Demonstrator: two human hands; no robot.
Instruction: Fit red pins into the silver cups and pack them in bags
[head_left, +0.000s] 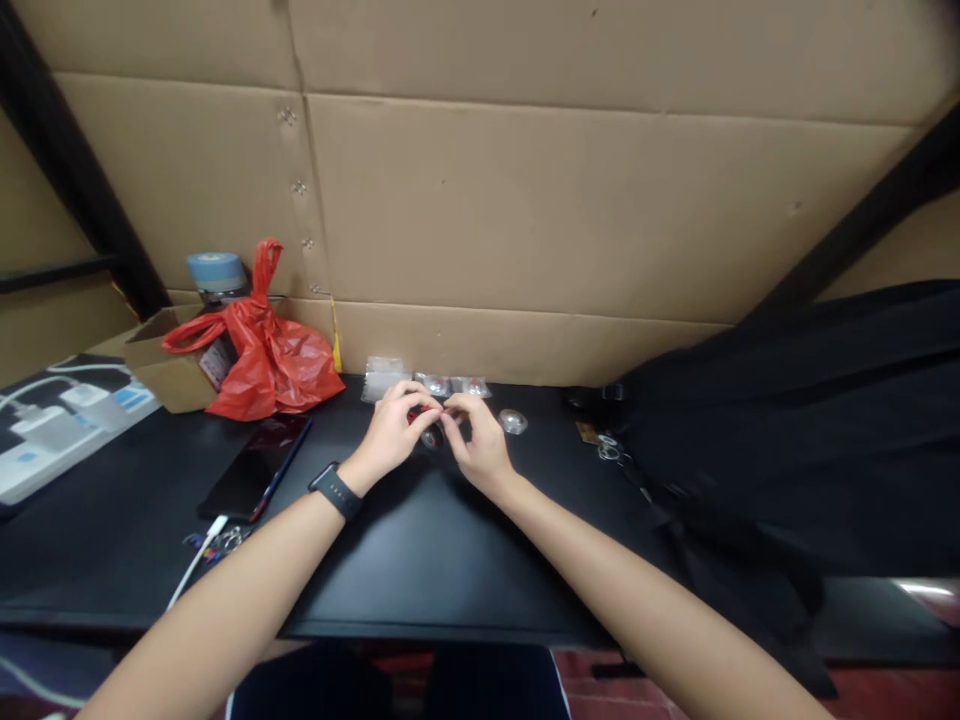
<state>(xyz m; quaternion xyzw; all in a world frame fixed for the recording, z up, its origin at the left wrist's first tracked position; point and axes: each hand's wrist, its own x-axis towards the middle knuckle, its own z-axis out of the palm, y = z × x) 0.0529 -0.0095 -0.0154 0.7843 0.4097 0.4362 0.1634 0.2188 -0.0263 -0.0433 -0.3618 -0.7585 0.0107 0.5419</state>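
Observation:
My left hand and my right hand meet over the black table, fingers curled and pinched on a small red and dark object between them. I cannot make out what the object is. A black watch sits on my left wrist. Just behind the hands lie small clear plastic bags and a round clear piece.
A red plastic bag and an open cardboard box stand at the back left, a power strip further left. A dark phone with a white cable lies left of my arm. Black cloth covers the right side. Cardboard walls stand behind.

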